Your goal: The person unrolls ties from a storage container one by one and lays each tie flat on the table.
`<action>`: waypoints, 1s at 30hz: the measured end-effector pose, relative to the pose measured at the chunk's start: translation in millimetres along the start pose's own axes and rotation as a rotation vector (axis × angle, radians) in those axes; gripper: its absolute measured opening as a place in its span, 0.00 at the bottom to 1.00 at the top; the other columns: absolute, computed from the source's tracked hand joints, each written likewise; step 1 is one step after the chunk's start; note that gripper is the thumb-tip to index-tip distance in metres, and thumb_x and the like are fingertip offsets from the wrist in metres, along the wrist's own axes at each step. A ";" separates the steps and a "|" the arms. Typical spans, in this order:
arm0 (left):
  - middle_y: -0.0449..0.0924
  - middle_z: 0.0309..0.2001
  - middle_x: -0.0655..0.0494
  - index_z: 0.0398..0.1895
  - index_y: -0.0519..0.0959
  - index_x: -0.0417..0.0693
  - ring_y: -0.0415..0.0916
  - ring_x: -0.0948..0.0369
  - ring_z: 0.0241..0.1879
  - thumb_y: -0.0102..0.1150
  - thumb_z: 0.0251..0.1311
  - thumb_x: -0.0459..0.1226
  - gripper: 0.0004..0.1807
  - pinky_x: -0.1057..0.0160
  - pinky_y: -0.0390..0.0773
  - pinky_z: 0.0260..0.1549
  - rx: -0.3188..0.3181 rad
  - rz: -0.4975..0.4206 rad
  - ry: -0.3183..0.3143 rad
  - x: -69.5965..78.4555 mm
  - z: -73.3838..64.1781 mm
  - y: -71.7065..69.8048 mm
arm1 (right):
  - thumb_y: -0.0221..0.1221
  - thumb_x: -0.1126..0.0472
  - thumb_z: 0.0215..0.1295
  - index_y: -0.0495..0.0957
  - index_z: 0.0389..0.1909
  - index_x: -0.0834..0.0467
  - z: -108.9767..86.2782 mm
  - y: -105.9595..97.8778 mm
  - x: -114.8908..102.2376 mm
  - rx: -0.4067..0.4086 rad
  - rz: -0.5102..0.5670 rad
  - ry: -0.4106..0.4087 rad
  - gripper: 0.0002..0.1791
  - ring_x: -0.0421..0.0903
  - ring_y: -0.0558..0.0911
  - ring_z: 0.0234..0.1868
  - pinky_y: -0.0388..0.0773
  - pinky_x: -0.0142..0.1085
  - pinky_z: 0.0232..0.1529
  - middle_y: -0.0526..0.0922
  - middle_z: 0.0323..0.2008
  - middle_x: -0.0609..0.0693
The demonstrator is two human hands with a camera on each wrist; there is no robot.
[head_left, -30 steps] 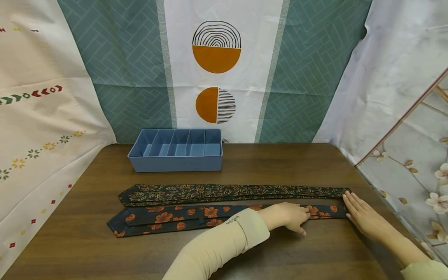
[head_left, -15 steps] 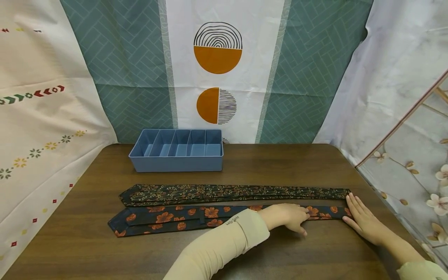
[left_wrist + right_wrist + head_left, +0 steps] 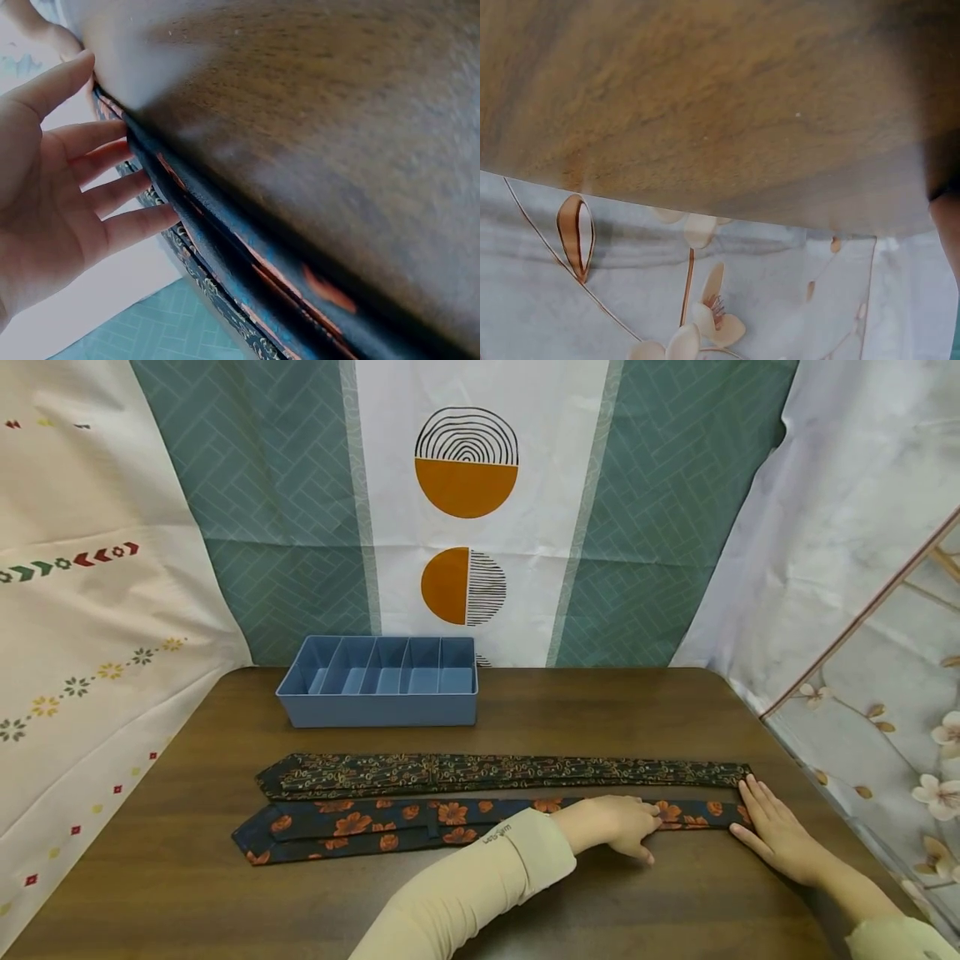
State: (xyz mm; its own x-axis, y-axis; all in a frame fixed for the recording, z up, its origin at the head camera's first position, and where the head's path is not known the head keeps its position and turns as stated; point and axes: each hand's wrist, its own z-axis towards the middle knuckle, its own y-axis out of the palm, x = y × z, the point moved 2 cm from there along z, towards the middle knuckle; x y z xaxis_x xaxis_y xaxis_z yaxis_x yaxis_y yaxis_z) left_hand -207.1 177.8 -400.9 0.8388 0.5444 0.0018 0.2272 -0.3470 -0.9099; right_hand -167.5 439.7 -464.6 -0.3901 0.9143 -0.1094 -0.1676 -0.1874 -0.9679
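Two neckties lie stretched out side by side in the head view, back sides up. The farther necktie point(image 3: 495, 772) is black with a gold pattern; the nearer one, a dark blue necktie point(image 3: 345, 831), has orange flowers. My left hand point(image 3: 618, 827) rests its fingertips on the floral necktie's narrower part. In the left wrist view the left hand's fingers point(image 3: 112, 191) are relaxed and nearly straight along that tie's edge. My right hand point(image 3: 780, 839) lies with straight fingers over the narrow ends, which it partly covers. The right wrist view catches only a sliver of it.
Behind the ties stands a blue divided box point(image 3: 382, 710) with several compartments. The brown wooden table point(image 3: 600, 702) ends near the right hand, beside a flowered cloth point(image 3: 885, 718). Patterned curtains hang at the back and left.
My right hand has shifted slightly back toward me, and its thumb has spread away from the fingers, uncovering more of the gold-patterned tie's end. The left hand and both ties stay in place.
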 end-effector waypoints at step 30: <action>0.42 0.75 0.70 0.74 0.46 0.66 0.45 0.66 0.74 0.46 0.61 0.61 0.41 0.66 0.55 0.69 0.043 0.016 -0.010 -32.8 -30.9 6.9 | 0.40 0.55 0.75 0.33 0.69 0.76 13.6 -5.3 3.8 -0.110 0.296 0.159 0.38 0.64 0.21 0.70 0.16 0.57 0.67 0.27 0.69 0.75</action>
State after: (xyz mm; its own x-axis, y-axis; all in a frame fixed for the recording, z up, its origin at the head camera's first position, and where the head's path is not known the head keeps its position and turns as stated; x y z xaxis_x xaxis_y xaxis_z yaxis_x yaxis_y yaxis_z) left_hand -217.8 133.9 -394.5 0.8373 0.5466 -0.0168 0.1921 -0.3229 -0.9267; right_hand -180.5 439.3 -456.9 -0.2596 0.8722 -0.4145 0.0334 -0.4208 -0.9065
